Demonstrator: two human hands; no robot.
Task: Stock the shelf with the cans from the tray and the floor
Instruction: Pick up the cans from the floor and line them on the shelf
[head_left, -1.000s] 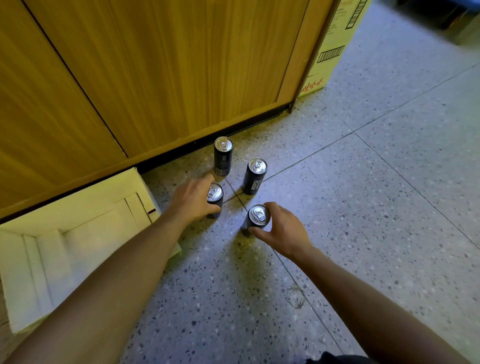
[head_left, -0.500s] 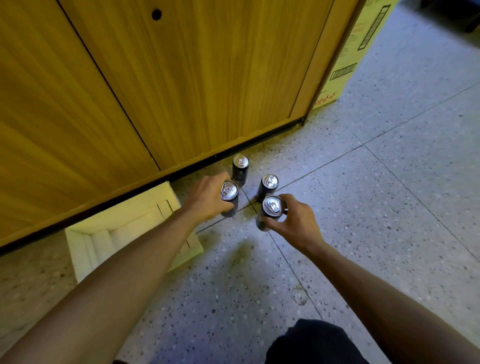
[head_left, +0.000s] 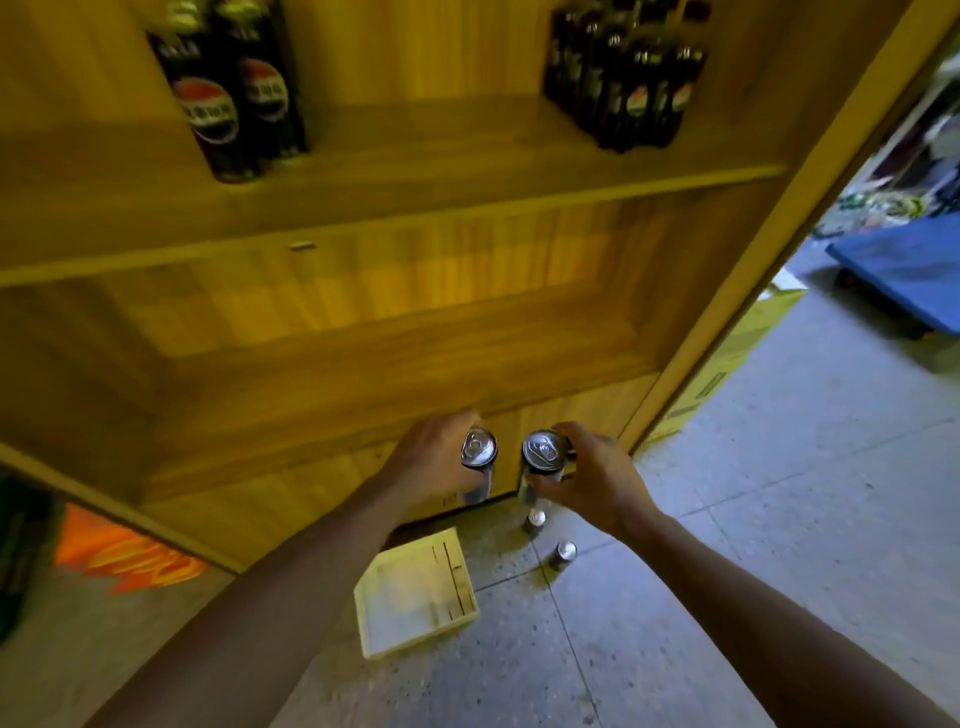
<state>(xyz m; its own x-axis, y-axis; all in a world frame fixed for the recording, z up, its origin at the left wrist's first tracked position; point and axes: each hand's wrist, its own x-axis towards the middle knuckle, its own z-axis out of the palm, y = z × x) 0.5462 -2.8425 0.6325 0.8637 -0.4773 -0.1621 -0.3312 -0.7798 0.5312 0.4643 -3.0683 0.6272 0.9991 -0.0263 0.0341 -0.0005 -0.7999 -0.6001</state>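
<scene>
My left hand (head_left: 431, 460) grips a slim black can (head_left: 478, 449) with a silver top, held upright in front of the wooden shelf unit. My right hand (head_left: 592, 478) grips a second black can (head_left: 543, 452) beside it. Both cans are lifted well above the floor, just below the edge of the lower wooden shelf (head_left: 363, 374). Two more black cans (head_left: 535, 519) (head_left: 564, 553) stand on the speckled floor beneath my right hand. The cardboard tray (head_left: 415, 592) lies on the floor under my left forearm and looks empty.
An upper shelf (head_left: 415, 192) carries dark bottles at left (head_left: 228, 98) and a pack of dark bottles at right (head_left: 628, 78). A yellow carton (head_left: 727, 364) leans beside the unit's right side. A blue cart (head_left: 904, 270) stands far right.
Both hands have lifted their cans off the floor up toward the shelf. My view has risen, so the shelves and bottles now show and the tray and two remaining cans look farther away.
</scene>
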